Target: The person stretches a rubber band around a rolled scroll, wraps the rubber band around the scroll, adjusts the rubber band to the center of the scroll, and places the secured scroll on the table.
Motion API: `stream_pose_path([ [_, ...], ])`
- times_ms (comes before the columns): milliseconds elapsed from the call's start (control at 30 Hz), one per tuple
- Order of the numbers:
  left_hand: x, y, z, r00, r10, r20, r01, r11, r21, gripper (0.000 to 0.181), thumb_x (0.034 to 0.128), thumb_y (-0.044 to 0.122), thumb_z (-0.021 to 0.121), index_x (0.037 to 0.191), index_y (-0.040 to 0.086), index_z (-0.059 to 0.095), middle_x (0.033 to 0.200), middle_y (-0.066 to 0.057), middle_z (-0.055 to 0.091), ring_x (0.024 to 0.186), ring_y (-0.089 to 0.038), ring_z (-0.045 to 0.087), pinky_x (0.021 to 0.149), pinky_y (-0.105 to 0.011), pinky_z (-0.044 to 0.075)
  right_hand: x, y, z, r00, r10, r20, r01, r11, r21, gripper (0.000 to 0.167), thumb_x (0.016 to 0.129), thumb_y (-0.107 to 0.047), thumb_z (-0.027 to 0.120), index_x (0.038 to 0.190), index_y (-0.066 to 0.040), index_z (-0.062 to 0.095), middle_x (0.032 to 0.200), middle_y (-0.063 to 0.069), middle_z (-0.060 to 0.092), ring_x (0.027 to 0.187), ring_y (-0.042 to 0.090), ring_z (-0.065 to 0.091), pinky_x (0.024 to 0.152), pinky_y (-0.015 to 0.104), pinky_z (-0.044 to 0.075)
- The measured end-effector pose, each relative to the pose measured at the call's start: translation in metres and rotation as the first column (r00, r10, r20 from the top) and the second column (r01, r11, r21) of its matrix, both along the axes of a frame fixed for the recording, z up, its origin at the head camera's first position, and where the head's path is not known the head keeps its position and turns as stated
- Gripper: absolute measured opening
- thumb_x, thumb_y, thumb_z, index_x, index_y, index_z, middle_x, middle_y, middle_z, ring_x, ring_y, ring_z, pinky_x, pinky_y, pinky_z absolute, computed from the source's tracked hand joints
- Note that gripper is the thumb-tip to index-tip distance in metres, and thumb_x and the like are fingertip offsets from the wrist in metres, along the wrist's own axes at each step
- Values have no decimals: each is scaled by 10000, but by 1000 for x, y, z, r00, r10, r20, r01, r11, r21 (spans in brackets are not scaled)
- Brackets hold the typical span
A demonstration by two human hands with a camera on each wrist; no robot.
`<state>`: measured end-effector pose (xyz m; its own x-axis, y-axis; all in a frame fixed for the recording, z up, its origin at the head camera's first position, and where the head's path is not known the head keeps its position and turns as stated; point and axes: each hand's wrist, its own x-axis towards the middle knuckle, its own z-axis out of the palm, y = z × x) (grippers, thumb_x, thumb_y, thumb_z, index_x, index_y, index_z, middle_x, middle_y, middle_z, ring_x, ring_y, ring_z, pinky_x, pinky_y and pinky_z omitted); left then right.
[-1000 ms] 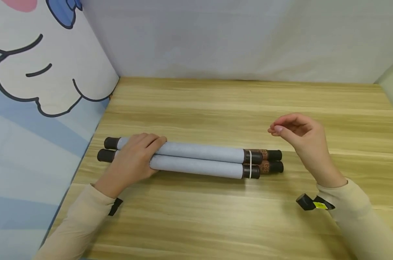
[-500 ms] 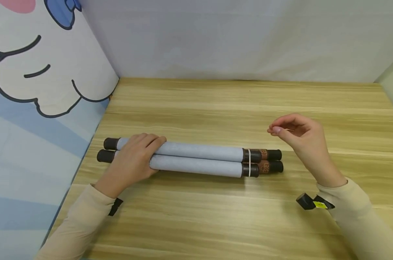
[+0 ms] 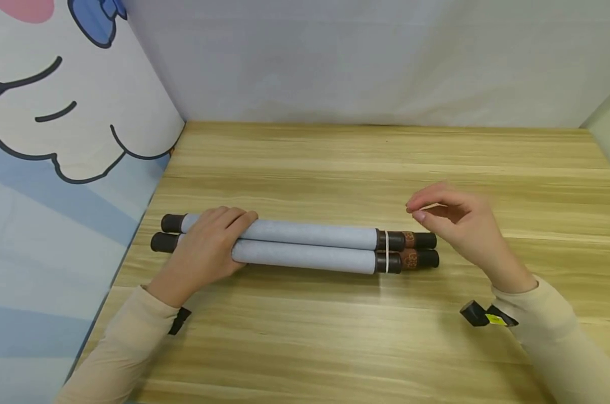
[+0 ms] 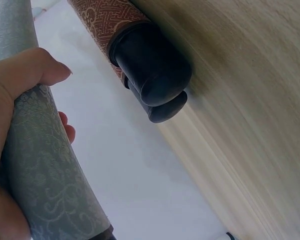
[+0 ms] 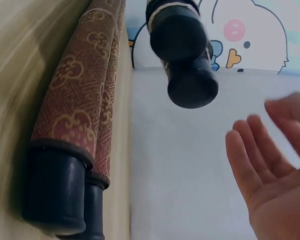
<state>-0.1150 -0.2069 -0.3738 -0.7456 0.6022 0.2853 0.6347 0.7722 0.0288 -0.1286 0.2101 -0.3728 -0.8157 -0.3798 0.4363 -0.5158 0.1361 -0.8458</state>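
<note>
My left hand (image 3: pixel 211 244) grips a pair of pale grey-blue scrolls (image 3: pixel 310 233) near their left ends. In the left wrist view the thumb lies along one grey scroll (image 4: pixel 52 165). A white elastic band (image 3: pixel 387 252) spans both dark right-hand knobs. Beneath this pair, two red-brown patterned scrolls (image 5: pixel 70 95) with black ends lie side by side on the table; from above, mostly their right ends show. In the right wrist view, a gap separates the two pairs. My right hand (image 3: pixel 461 224) hovers beyond the right ends, fingers loosely bent, with nothing visible in it.
The wood-grain table (image 3: pixel 335 348) extends around the scrolls. A plain pale sheet (image 3: pixel 360 62) stands behind it, and a cartoon-printed cloth (image 3: pixel 47 224) borders its left side. A black wrist camera (image 3: pixel 474 313) hangs below the right wrist.
My right hand has shifted slightly left and down, toward the scroll ends. The right ends of the grey scrolls have moved up very slightly in view; the left hand keeps its hold.
</note>
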Motion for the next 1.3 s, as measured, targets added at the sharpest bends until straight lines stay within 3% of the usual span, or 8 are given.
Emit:
stream_pose_path([
  [200,-1,0,0,1000,-5,-1,5,1000,-1,753,592,155,928,1262,43,603,1165,-121,656,1054,-317,625,958,-495,502,-1,-11,-10,916,247,-315,-124,924,363,423,722,148,759,970,-194,771,1213,91,617,1166,129,553,999,154,435],
  [333,-2,-1,-2,999,-32,-9,32,999,-24,725,623,195,922,1264,54,614,1153,-114,660,1043,-314,628,948,-488,510,-1,-20,-19,848,258,-464,-43,905,424,93,901,-117,711,890,-205,741,1103,59,619,1051,204,532,912,193,425],
  [400,-1,-1,-3,999,-43,15,43,998,-36,712,642,200,913,1274,58,616,1153,-112,657,1042,-312,626,947,-483,512,1,-25,-23,850,198,-488,-6,930,368,135,961,-210,634,881,-162,732,1016,49,607,951,159,525,808,188,426],
  [600,4,-1,-3,994,-101,34,102,994,-44,710,666,188,902,1290,39,599,1153,-127,656,1061,-312,614,972,-464,507,12,-35,-19,984,-159,-76,170,971,166,74,908,6,653,904,-47,704,836,-77,648,760,27,545,672,145,456],
  [733,6,-3,1,990,-141,-27,139,989,-59,757,630,212,929,1286,35,595,1152,-122,655,1062,-303,608,977,-455,503,13,-41,-10,924,-270,272,253,963,98,62,950,-67,625,954,-24,669,776,-151,675,725,16,612,680,155,507],
  [867,7,-2,5,987,-153,-44,150,986,-70,775,619,217,938,1286,28,591,1155,-120,650,1058,-301,603,969,-451,504,10,-42,-5,860,-162,485,233,968,-90,88,969,-110,615,1008,-33,629,810,-92,747,769,48,699,712,182,559],
  [1000,8,-2,5,984,-172,-41,168,983,-75,734,643,216,921,1272,22,596,1131,-117,655,1045,-292,613,980,-442,505,7,-42,-3,863,-56,502,137,983,-126,113,976,-123,606,1054,-41,610,969,-39,779,914,96,741,821,251,600],
  [1300,11,2,6,987,-160,-20,158,984,-85,762,632,224,933,1286,34,592,1147,-109,654,1069,-286,616,983,-433,514,6,-49,2,945,130,301,-190,965,179,195,981,-99,591,1166,-108,653,1165,49,721,1079,88,688,923,223,556],
])
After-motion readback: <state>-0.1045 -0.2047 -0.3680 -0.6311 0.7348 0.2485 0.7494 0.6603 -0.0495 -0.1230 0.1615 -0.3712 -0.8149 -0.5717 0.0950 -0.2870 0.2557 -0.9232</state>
